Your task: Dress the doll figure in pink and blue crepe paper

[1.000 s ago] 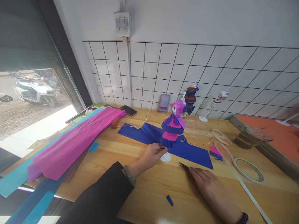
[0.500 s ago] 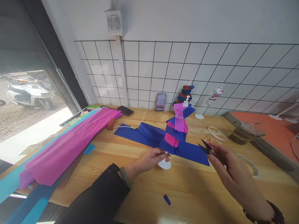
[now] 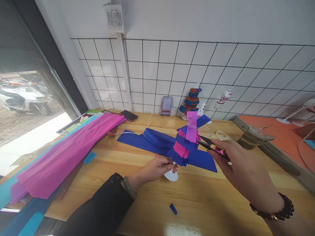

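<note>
My left hand point(image 3: 161, 168) is closed round the thin stem of a white stand point(image 3: 171, 175), just above its round base. The stand leans to the right and carries a tiered crepe paper dress point(image 3: 183, 149) in blue and pink, with a lilac strip point(image 3: 192, 126) at the top. My right hand point(image 3: 233, 160) is closed on small black scissors point(image 3: 206, 143). Their blades point left, slightly apart, at the right edge of the dress's upper tiers. Behind and beneath the dress lies a long dark blue crepe paper strip point(image 3: 135, 141) on the table.
At the left lie folded pink crepe paper sheets point(image 3: 66, 150) over blue ones. A phone point(image 3: 129, 115), a white cord point(image 3: 149, 123) and a decorated brown-and-blue stand point(image 3: 193, 98) are along the wall. A lidded cup point(image 3: 254, 137) stands at right by an orange-topped tray point(image 3: 283, 131).
My right hand has brought the scissors up and left to the side of the dress. The dress leans further right. My left hand keeps its hold on the stem.
</note>
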`<state>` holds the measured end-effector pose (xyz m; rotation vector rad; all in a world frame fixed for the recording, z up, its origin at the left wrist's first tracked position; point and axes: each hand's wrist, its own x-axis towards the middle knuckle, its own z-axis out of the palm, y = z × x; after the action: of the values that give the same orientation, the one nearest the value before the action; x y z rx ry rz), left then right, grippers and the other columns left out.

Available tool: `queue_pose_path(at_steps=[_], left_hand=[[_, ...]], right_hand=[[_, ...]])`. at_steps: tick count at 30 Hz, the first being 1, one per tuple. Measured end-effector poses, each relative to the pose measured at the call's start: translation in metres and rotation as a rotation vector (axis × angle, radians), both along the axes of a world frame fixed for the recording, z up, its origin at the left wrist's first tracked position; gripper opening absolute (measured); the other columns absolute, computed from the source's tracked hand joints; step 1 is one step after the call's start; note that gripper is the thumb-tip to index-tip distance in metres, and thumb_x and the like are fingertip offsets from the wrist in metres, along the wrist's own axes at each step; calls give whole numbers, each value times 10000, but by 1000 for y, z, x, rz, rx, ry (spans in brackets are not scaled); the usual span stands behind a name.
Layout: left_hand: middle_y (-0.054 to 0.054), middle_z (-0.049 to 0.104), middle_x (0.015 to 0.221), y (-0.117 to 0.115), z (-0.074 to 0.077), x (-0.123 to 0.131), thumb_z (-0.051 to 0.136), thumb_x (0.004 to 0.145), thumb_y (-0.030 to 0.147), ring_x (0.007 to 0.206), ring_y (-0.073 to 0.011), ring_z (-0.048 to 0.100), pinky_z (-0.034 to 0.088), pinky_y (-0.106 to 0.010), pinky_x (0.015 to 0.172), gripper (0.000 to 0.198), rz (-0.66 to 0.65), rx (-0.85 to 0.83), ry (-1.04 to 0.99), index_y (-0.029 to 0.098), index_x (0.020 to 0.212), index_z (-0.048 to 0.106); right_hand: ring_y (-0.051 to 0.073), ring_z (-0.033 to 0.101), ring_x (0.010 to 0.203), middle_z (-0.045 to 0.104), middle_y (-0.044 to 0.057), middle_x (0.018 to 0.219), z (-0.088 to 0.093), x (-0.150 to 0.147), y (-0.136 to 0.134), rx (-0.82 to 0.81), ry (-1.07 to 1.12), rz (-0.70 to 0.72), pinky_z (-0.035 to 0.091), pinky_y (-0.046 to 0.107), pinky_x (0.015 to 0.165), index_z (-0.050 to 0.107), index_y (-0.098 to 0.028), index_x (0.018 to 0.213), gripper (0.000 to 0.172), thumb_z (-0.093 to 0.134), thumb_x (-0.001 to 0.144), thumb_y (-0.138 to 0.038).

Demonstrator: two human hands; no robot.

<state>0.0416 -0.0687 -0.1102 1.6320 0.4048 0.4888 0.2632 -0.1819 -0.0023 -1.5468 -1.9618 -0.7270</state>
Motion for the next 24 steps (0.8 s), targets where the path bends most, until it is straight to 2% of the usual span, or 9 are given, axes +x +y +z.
queue_pose_path(at_steps=[10, 18, 24], left_hand=[[-83, 675, 889, -4, 2, 0, 545, 818, 545, 738, -127, 562, 421, -223, 673, 459, 14, 0, 45, 105, 800, 677], [-73, 659, 849, -5, 4, 0, 539, 797, 602, 714, -114, 543, 410, -210, 654, 517, -11, 22, 68, 101, 795, 669], [-60, 645, 801, -5, 2, 0, 554, 796, 592, 694, -111, 544, 418, -211, 645, 501, -29, -11, 83, 107, 814, 675]], right_hand=[[182, 634, 665, 667, 96, 920, 2, -1, 1, 47, -89, 9, 387, 286, 492, 527, -174, 1160, 237, 470, 952, -273], [168, 624, 658, 656, 97, 887, 7, -2, 1, 47, -122, 72, 390, 270, 499, 552, -117, 1120, 222, 531, 921, -213], [177, 627, 704, 664, 107, 896, 9, 2, 0, 55, -167, 113, 402, 266, 525, 542, -97, 1168, 276, 557, 903, -171]])
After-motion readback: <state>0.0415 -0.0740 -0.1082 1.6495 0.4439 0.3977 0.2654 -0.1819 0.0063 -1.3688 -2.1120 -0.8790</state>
